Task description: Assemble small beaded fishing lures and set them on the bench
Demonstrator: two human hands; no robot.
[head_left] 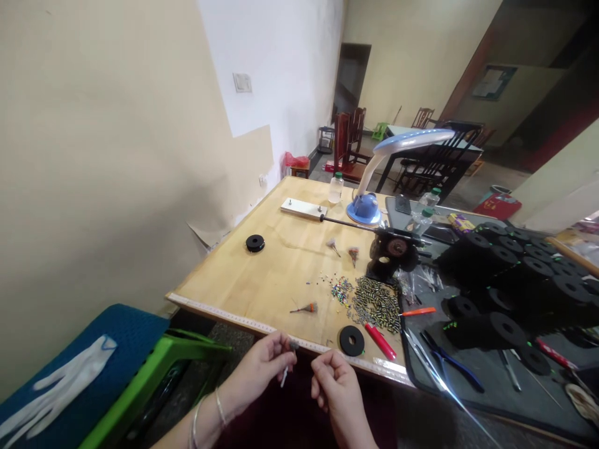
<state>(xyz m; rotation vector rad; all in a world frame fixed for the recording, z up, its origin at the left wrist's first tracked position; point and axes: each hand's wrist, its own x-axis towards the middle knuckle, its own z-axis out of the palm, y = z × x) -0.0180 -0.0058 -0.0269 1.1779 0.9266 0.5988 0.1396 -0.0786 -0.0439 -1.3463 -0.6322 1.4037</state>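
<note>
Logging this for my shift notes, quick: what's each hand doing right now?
Left hand: closed, pinching a thin white stick with a dark tuft.
Right hand: closed, fingers curled; nothing visible, but cannot tell if it holds something thin.

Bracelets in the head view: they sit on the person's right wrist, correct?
No: the bracelets sit on the person's left wrist, not the right; the head view shows this, and the right wrist is bare.
</note>
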